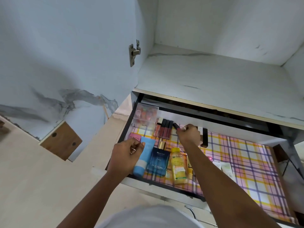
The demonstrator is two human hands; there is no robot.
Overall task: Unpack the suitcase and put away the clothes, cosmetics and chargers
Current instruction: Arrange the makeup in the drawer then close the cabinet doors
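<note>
The open drawer point(130, 122), black-rimmed and lined with a pink, yellow and purple checked sheet point(243, 162), holds the cosmetics. At its back left corner stands one clear plastic box point(145, 116) with small reddish items inside, too blurred to count. Just beside it lie four lip gloss tubes point(163, 130) in a row, side by side, black caps toward the back.

The right hand point(189, 136) reaches to the right end of that row, its fingers curled and pinching one dark lipstick tube point(176, 126) by its end; a ring shows on one finger. Behind the hand a black-edged object point(204, 137) stands, partly hidden, so what it is cannot be told.

Along the front of the drawer lie one pink Pond's pack point(135, 137), one light blue tube point(144, 155), one dark blue Bella Vita cologne bottle point(158, 160) with a gold cap, one yellow Garnier Vitamin C bottle point(178, 165), and one yellow tube point(189, 163) mostly hidden by the right forearm. Further right are two pale sachets point(226, 168).

The left hand point(126, 155) hovers over the blue tube's left side, fingers loosely bent with the tips near the Pond's pack; whether it touches either cannot be told.

Above the drawer is a white marble-patterned shelf point(213, 76), and to the left an open cupboard door point(65, 55) with one metal hinge point(134, 52).
</note>
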